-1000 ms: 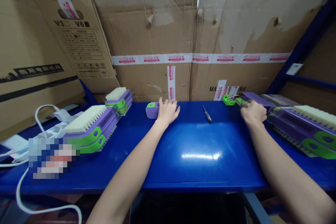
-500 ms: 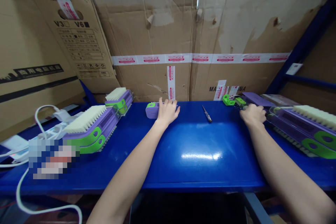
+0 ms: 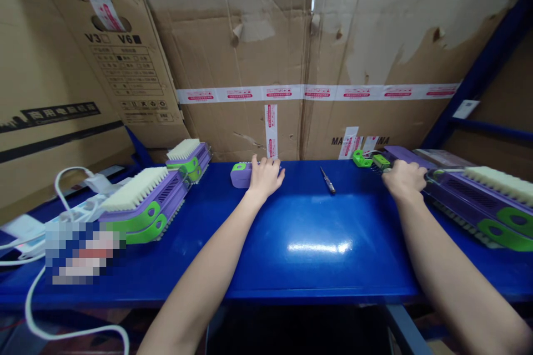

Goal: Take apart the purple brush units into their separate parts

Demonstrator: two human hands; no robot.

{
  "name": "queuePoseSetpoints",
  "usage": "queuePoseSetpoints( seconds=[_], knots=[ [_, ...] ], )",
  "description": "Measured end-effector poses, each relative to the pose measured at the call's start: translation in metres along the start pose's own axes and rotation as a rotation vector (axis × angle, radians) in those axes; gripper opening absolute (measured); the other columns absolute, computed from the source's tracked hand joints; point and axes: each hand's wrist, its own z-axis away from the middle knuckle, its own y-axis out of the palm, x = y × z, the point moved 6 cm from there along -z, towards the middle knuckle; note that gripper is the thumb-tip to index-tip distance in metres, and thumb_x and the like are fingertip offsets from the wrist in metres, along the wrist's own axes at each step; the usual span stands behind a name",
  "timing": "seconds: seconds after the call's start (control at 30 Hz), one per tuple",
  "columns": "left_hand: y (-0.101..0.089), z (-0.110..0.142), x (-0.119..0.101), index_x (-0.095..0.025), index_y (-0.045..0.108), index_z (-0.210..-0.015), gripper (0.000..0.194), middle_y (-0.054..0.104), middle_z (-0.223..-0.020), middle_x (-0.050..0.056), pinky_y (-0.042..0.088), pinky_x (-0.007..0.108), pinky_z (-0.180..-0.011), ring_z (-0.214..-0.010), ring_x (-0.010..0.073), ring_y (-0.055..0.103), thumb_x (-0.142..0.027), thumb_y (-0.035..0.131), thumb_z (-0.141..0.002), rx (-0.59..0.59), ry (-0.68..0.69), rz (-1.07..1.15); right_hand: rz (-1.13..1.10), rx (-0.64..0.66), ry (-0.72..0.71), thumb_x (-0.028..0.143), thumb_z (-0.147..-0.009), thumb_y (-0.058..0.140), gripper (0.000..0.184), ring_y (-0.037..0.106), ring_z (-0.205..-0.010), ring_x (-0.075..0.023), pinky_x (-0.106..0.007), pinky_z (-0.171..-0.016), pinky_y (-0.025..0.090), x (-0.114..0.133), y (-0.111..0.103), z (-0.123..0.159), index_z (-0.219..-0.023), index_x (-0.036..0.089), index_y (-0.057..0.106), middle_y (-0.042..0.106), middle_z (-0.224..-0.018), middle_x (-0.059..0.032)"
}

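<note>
My left hand point(image 3: 266, 177) lies over a small purple block with a green corner point(image 3: 240, 175), its fingers bent across the top. Pale bristle tips show along the block's back edge, and the hand covers its right part. My right hand point(image 3: 405, 177) is closed among parts at the right rear; whatever is in its fingers is hidden. Just left of it are a green plastic piece point(image 3: 362, 159) with wires and a small green-and-dark part point(image 3: 380, 162). Behind it lies a flat purple piece point(image 3: 402, 156). A slim screwdriver point(image 3: 328, 181) rests between my hands.
Stacked purple-and-green brushes with cream bristles point(image 3: 137, 191) stand at left, with a smaller stack point(image 3: 189, 160) behind. More brushes point(image 3: 478, 199) stand at right. White cables and a power strip point(image 3: 79, 208) occupy the left end of the blue table point(image 3: 316, 277). Cardboard point(image 3: 250, 50) walls the back.
My right hand has shifted slightly right and up among the parts. My left hand stays on the purple block.
</note>
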Motion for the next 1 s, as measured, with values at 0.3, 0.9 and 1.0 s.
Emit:
queuePoseSetpoints(
  seconds=[0.3, 0.9, 1.0],
  knots=[
    [0.000, 0.000, 0.001, -0.014, 0.064, -0.108, 0.032, 0.068, -0.100, 0.015, 0.024, 0.054, -0.105, -0.098, 0.0305, 0.060, -0.033, 0.044, -0.092, 0.005, -0.006, 0.016, -0.050, 0.089, -0.056, 0.018, -0.077, 0.049, 0.044, 0.055, -0.091, -0.0307, -0.035, -0.065, 0.036, 0.006, -0.001, 0.004, -0.116, 0.003, 0.063, 0.056, -0.108, -0.0286],
    [-0.009, 0.004, -0.020, -0.019, 0.062, -0.106, 0.025, 0.069, -0.103, 0.008, 0.041, 0.038, -0.090, -0.100, 0.0235, 0.061, -0.028, 0.050, -0.087, -0.004, 0.196, 0.266, -0.004, -0.203, -0.540, 0.027, -0.088, 0.036, 0.038, 0.054, -0.092, -0.0274, -0.036, -0.074, 0.038, 0.088, -0.014, 0.056, -0.107, 0.013, 0.065, 0.064, -0.101, -0.0175],
    [-0.021, 0.004, -0.032, -0.019, 0.063, -0.098, 0.022, 0.070, -0.083, 0.003, 0.045, 0.033, -0.083, -0.082, 0.0185, 0.064, -0.033, 0.053, -0.085, -0.058, 0.211, 0.510, -0.013, -0.221, -0.632, 0.027, -0.090, 0.034, 0.039, 0.053, -0.095, -0.0275, -0.036, -0.077, 0.035, 0.100, -0.012, 0.068, -0.112, 0.014, 0.063, 0.064, -0.103, -0.0164]
  ],
)
